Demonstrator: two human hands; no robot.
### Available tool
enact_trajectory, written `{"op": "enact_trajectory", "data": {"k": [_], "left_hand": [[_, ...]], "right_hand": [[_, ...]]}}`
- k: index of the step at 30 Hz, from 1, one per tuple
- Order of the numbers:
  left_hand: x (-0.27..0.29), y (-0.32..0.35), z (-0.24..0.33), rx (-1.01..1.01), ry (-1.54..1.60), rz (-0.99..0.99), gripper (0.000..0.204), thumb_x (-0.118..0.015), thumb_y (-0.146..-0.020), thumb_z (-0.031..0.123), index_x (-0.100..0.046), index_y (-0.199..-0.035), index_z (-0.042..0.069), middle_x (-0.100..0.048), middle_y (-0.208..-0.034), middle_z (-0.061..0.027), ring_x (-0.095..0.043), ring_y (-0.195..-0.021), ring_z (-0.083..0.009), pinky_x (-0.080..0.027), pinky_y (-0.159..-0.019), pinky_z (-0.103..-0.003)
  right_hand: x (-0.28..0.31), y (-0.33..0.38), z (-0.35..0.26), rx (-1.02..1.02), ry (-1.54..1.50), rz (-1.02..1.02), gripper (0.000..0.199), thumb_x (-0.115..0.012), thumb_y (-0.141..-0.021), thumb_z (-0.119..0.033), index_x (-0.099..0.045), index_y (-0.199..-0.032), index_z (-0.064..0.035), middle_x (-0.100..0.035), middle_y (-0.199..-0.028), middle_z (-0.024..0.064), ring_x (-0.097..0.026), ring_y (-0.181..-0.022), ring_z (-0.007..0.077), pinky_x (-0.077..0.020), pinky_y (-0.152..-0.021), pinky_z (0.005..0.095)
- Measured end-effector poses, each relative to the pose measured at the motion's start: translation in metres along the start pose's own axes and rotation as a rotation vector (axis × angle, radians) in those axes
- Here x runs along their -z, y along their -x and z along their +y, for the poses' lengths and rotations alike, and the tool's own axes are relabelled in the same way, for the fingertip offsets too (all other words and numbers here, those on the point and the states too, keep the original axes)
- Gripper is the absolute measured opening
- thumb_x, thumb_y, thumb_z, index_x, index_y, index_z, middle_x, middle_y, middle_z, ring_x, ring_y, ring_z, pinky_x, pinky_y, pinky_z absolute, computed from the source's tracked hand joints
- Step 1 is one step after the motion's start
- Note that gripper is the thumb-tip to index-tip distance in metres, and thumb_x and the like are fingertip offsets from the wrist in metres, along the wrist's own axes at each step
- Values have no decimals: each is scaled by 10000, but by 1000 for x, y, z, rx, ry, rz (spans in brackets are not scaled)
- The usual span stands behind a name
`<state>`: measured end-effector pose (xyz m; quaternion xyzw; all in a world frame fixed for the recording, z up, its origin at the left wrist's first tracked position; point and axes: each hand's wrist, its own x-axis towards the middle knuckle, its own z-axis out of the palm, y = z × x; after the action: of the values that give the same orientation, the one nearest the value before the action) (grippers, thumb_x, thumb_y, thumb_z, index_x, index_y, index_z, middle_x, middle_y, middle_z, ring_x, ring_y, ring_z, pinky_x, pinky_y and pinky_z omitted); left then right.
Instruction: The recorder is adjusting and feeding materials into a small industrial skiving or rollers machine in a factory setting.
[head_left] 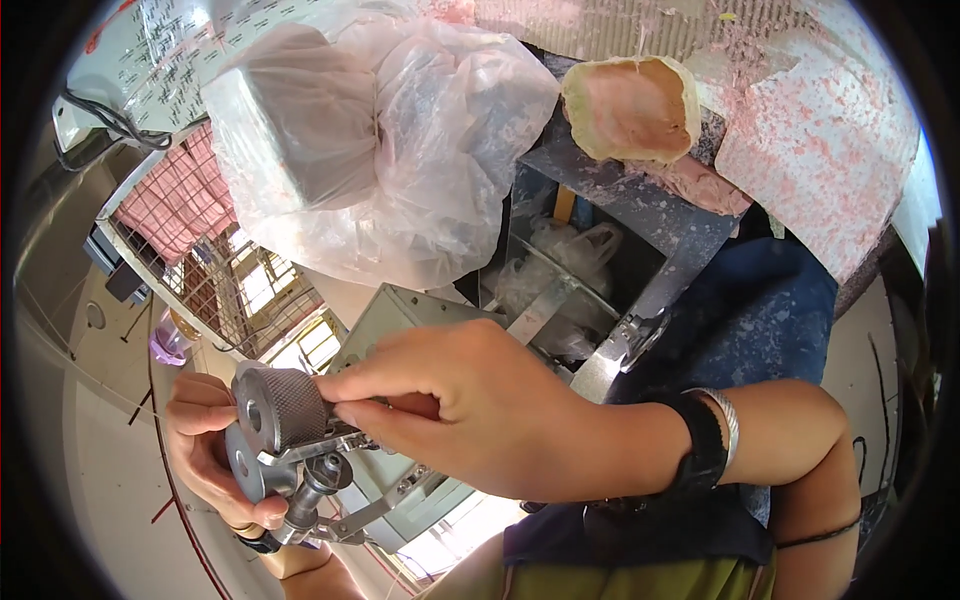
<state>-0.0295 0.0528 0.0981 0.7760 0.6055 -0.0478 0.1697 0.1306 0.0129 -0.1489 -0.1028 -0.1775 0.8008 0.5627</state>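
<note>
Metal rollers (303, 405), axes roughly left-right, flat ends leftward, left hand (200, 452) curled around them, right hand (465, 405) alongside, grip unclear

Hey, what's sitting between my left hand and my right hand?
In the head view, a metal wheel with a textured rim and, just below it in the picture, a smooth metal wheel lie between your left hand and right hand.

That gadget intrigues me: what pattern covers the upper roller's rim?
The upper roller's rim shows grey crosshatching, clearest in the head view.
</note>
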Motion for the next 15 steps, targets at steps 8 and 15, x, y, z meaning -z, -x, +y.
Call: {"op": "enact_trajectory", "data": {"k": [8, 15], "left_hand": [[-2, -1, 3, -6, -9, 22, 899, -945, -507, 691, -589, -1024, 47, -477, -894, -39, -455, -811, -168, -361, -737, -322], [-16, -4, 9, -19, -55, 105, 916, -899, -525, 766, -568, -982, 43, -470, -863, -37, -449, -799, -169, -356, -727, -322]], "right_hand": [[-6, -12, 11, 137, 69, 59, 117, -739, -883, -53, -623, -887, -47, -480, -682, 36, -519, -625, 194, -422, -590, 352], [0, -17, 17, 92, -17, -26, 122, -711, -912, -54, -603, -965, -35, -491, -704, 21, -513, -647, 164, -429, -610, 333]]}}
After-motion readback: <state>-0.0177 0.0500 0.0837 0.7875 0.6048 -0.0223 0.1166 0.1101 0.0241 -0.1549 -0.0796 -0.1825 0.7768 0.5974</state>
